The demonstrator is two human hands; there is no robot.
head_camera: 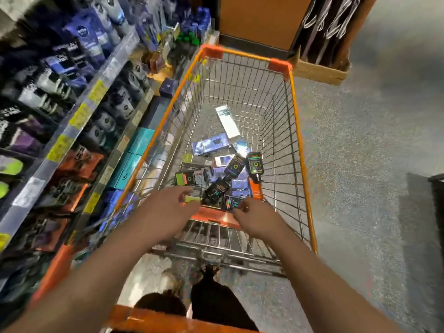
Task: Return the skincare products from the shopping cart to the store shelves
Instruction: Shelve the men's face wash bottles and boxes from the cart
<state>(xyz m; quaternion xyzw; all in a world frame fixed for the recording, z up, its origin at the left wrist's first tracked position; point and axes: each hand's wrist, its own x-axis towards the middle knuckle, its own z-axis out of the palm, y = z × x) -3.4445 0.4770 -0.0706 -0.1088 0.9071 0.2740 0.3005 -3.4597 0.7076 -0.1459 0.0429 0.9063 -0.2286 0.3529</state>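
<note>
Skincare boxes [217, 179] in cart [298, 131]; hands above, loosely curled (holding nothing).

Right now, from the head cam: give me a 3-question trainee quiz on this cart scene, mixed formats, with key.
1. True or false: both the left hand and the right hand reach into the shopping cart and neither yet holds a product.
2. Multiple choice: the store shelves stand on which side of the cart? A) the person's left B) the person's right C) behind the person
3. Fill in: the long white box lies ____ from the person than the pile of dark boxes.

Key: 1 true; 2 A; 3 farther
</note>
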